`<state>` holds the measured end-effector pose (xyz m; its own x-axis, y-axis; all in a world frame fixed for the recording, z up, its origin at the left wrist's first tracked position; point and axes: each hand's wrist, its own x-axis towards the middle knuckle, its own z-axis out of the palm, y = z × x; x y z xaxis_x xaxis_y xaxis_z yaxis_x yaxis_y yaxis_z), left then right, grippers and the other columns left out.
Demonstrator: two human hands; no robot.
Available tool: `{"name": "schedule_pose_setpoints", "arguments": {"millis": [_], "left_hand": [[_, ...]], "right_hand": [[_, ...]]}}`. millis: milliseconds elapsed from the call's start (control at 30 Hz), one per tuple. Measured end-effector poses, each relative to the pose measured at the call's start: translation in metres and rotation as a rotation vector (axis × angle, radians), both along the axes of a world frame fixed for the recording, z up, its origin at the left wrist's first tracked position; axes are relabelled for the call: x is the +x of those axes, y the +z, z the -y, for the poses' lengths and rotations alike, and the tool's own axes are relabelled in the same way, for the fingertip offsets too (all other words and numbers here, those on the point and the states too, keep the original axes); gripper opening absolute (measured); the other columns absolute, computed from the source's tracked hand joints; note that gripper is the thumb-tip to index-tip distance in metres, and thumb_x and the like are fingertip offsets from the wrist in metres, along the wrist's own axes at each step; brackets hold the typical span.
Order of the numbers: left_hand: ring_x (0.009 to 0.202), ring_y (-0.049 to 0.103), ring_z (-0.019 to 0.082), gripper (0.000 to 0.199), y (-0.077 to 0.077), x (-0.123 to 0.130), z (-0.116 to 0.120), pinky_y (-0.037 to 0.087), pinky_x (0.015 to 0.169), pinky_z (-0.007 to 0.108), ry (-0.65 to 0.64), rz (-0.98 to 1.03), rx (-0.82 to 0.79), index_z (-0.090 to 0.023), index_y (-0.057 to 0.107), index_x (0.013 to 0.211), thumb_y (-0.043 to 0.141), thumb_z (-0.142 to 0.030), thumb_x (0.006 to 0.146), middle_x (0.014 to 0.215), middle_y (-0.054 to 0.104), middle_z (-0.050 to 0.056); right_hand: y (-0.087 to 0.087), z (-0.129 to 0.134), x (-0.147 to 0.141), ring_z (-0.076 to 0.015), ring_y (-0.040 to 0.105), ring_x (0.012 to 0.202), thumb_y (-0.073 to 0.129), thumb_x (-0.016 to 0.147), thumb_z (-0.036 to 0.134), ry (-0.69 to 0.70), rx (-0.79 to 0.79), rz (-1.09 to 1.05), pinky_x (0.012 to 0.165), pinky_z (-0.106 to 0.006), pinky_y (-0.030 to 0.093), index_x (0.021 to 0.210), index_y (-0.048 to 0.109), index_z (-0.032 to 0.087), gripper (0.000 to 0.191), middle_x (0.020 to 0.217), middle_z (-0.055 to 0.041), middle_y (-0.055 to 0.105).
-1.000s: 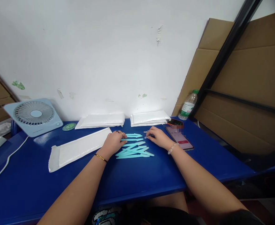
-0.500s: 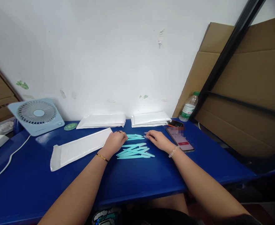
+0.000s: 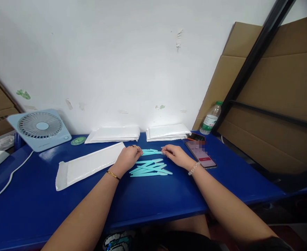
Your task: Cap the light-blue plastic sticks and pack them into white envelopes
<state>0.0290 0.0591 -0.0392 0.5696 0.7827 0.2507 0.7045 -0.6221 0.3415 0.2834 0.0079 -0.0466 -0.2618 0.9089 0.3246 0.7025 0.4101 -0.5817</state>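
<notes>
Well, you have both hands over the middle of the blue desk (image 3: 155, 204), palms down. Your left hand (image 3: 141, 153) has its fingertips together, clamped on the left ends of the upper teal sticks (image 3: 152, 152). Your right hand (image 3: 163, 151) brings thumb and forefinger close at their right ends; cannot tell whether they grip. The lower teal pile (image 3: 149, 169) lies crisscrossed just below, nearer the desk's front edge. A single white mailer (image 3: 93, 165) slants beside your left hand, toward the desk's left edge. Along the back edge: left mailer stack (image 3: 113, 133), right mailer stack (image 3: 166, 131). Blue fan (image 3: 38, 136) at the back left corner, green disc (image 3: 78, 141) beside it. Bottle (image 3: 210, 120) upright at the back right corner; lit phone (image 3: 202, 155) flat near your right hand.
</notes>
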Motion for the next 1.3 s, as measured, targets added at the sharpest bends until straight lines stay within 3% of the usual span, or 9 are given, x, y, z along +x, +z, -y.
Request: {"name": "schedule_pose_setpoints", "arguments": {"millis": [267,367,500,600,800,1067,1300], "left_hand": [[0.071,0.06,0.016,0.027,0.004,0.003,0.009,0.042,0.063,0.025,-0.136,-0.018,-0.227,-0.02,0.065,0.073,0.047,-0.037,0.082,0.081,0.068,0.002],[0.073,0.061,0.017,0.026,0.002,0.002,0.006,0.043,0.065,0.025,-0.081,-0.025,-0.162,-0.022,0.067,0.083,0.047,-0.039,0.082,0.082,0.068,0.002],[0.095,0.058,0.022,0.026,-0.003,0.0,-0.004,0.043,0.081,0.031,0.042,-0.062,0.041,-0.023,0.065,0.1,0.05,-0.034,0.082,0.103,0.065,0.005],[0.1,0.055,0.023,0.024,-0.005,-0.001,-0.008,0.041,0.083,0.033,0.086,-0.113,0.074,-0.023,0.065,0.101,0.051,-0.032,0.083,0.105,0.064,0.005],[0.086,0.058,0.021,0.02,-0.004,0.003,-0.007,0.038,0.073,0.031,0.067,-0.197,0.109,-0.021,0.065,0.081,0.047,-0.029,0.085,0.085,0.066,0.004],[0.083,0.058,0.021,0.028,-0.006,0.002,-0.009,0.036,0.071,0.031,0.081,-0.2,0.143,-0.019,0.064,0.079,0.039,-0.028,0.089,0.084,0.066,0.006],[0.082,0.059,0.019,0.025,-0.006,0.0,-0.011,0.038,0.072,0.03,0.07,-0.12,0.13,-0.02,0.063,0.08,0.04,-0.026,0.088,0.085,0.067,0.004]], "right_hand": [[0.002,0.006,0.0,-0.014,0.058,0.064,0.05,0.086,0.033,0.177,-0.222,-0.057,0.059,-0.025,0.044,0.089,0.065,0.018,0.021,0.073,-0.0018,0.063],[0.001,0.001,0.011,-0.0164,0.06,0.074,0.052,0.086,0.031,0.081,-0.123,0.0,0.067,-0.028,0.046,0.088,0.067,0.018,0.019,0.083,-0.0042,0.065],[-0.003,-0.015,0.022,-0.0173,0.058,0.082,0.053,0.084,0.019,-0.15,0.049,0.176,0.076,-0.029,0.045,0.09,0.066,0.018,0.015,0.093,-0.0067,0.062],[-0.007,-0.025,0.02,-0.018,0.057,0.085,0.055,0.082,0.016,-0.165,0.077,0.345,0.076,-0.028,0.043,0.093,0.065,0.016,0.015,0.095,-0.0082,0.059],[-0.008,-0.03,0.007,-0.0183,0.055,0.081,0.051,0.082,0.013,-0.149,0.151,0.562,0.075,-0.028,0.039,0.079,0.061,0.015,0.012,0.084,-0.008,0.058],[-0.006,-0.017,0.009,-0.0137,0.055,0.07,0.043,0.089,0.021,-0.035,0.096,0.207,0.064,-0.024,0.04,0.087,0.058,0.018,0.015,0.082,-0.0033,0.062],[-0.005,-0.017,0.007,-0.0158,0.057,0.077,0.044,0.09,0.023,0.002,0.075,0.138,0.07,-0.028,0.043,0.09,0.061,0.018,0.018,0.087,-0.0054,0.063]]}}
